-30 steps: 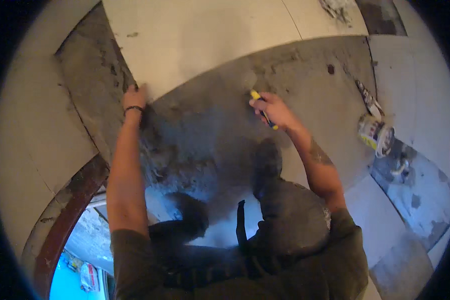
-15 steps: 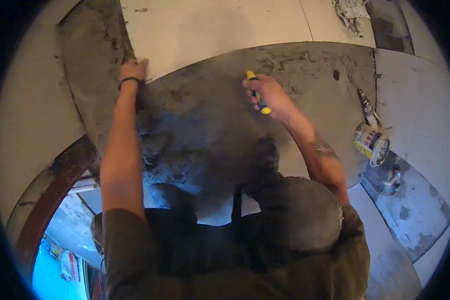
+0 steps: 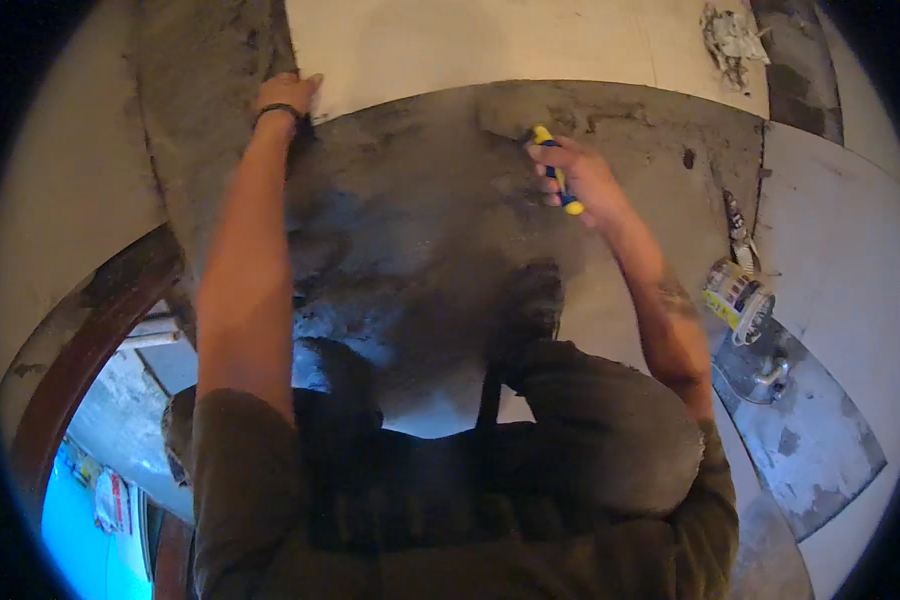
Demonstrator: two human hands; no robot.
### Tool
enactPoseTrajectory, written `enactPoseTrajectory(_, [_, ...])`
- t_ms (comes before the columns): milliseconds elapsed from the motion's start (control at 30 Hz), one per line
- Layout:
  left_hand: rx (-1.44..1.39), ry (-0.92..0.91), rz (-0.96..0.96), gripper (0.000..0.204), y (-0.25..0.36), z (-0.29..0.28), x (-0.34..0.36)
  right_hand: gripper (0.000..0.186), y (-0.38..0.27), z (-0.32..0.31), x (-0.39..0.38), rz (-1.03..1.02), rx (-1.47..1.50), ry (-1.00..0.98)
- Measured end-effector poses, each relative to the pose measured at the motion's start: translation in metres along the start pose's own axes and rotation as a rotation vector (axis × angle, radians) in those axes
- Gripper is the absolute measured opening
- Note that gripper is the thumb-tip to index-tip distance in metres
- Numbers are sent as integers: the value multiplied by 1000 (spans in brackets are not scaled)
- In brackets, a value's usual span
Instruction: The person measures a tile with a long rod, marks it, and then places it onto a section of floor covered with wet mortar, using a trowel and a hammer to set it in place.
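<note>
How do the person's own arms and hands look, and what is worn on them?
Both forearms are bare. Short olive-green sleeves end above the elbows. The left hand has a dark band around its wrist. The right hand wears no glove, and its forearm carries a dark tattoo-like mark near the elbow.

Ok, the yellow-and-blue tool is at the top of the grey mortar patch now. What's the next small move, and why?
Probably draw the tool in the right hand down across the grey mortar: it sits near the patch's upper edge, the surface below looks uneven, and the left hand braces at the pale tile edge.
</note>
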State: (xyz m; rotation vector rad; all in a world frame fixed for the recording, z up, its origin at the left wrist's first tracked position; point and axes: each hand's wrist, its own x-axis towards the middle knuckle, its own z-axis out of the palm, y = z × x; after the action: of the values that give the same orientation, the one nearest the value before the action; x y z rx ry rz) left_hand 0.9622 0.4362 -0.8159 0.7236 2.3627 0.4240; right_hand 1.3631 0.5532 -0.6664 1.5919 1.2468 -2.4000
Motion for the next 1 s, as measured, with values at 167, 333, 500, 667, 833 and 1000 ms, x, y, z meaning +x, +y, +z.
enactPoseTrajectory(167, [278,-113,75,40,16,-3,-3,16,4,-2,-15,63,-303,75])
enactPoseTrajectory(333, [345,41,129,49,38,-55,-5,21,0,-20,-19,-36,-938,-100])
enactPoseTrajectory(500, [269,-98,251,56,77,-73,-43,28,-37,-3,-48,-194,-1522,139])
enactPoseTrajectory(667, [-170,51,229,61,80,-80,-72,42,-131,16,-170,-385,-1451,448])
enactPoseTrajectory(833, [-37,175,317,62,109,-61,-91,45,-155,17,-389,-406,-1348,965])
enactPoseTrajectory(1000, [-62,270,458,65,85,-52,-84,42,-40,-22,-436,-343,-1058,1234])
